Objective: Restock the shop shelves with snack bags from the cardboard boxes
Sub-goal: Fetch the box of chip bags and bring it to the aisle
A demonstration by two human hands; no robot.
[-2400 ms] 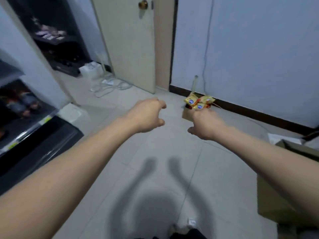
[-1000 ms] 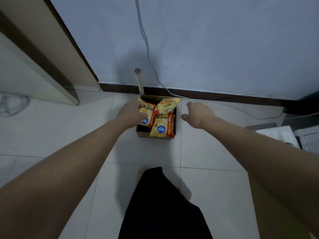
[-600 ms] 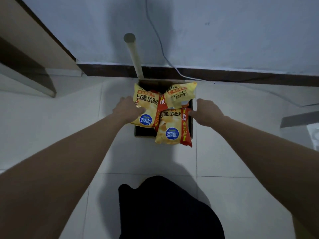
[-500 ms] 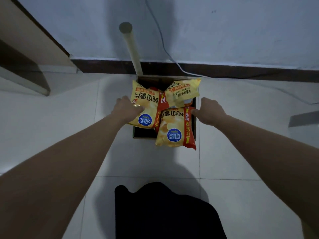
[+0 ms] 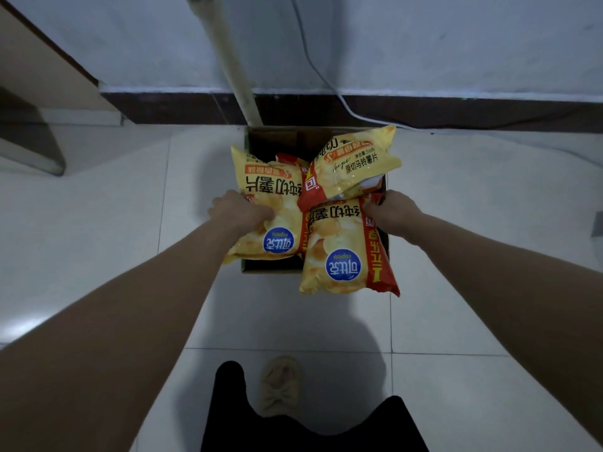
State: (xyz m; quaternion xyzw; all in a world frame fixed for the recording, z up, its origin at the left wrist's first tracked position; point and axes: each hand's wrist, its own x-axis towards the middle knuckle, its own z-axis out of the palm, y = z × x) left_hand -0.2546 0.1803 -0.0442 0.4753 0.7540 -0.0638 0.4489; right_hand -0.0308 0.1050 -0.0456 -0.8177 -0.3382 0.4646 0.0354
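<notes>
Head view: a cardboard box [image 5: 277,133] sits on the tiled floor [image 5: 114,223] against the wall, beside a pale pole [image 5: 235,66]. It holds yellow snack bags. The left bag [image 5: 277,187] and near bag [image 5: 346,249] lie lengthwise toward the person, print upside down, blue logos nearest; the near one overhangs the front wall. The far bag [image 5: 355,161] lies crosswise, tilted. The left hand [image 5: 239,212] curls onto the left bag at the box's left wall. The right hand [image 5: 393,212] curls over the right rim.
</notes>
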